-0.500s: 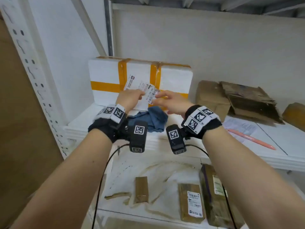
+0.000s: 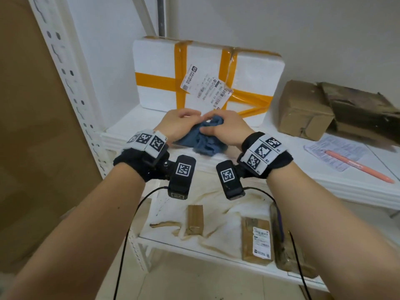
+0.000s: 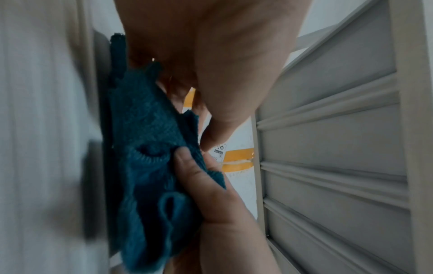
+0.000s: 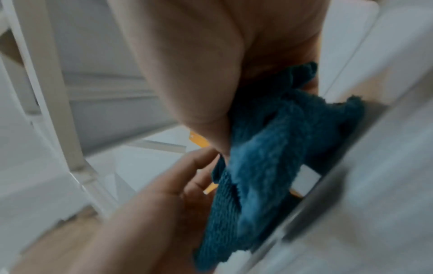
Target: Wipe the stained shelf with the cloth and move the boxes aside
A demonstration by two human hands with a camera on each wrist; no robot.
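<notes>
A crumpled blue cloth lies at the front edge of the white upper shelf. My left hand and right hand both grip it, fingers curled into the folds. In the left wrist view the cloth hangs beside my left hand, with the right thumb pressed on it. The right wrist view shows the cloth under my right hand. A white foam box with orange tape stands just behind. Below, the stained shelf carries three small cardboard boxes.
On the upper shelf to the right sit a brown cardboard box and a torn dark box. A paper sheet with an orange pen lies nearer the edge. A perforated white post bounds the left side.
Both hands have left the front of the foam box and dropped onto the blue cloth, which they now grip. The view has moved closer to the shelf.
</notes>
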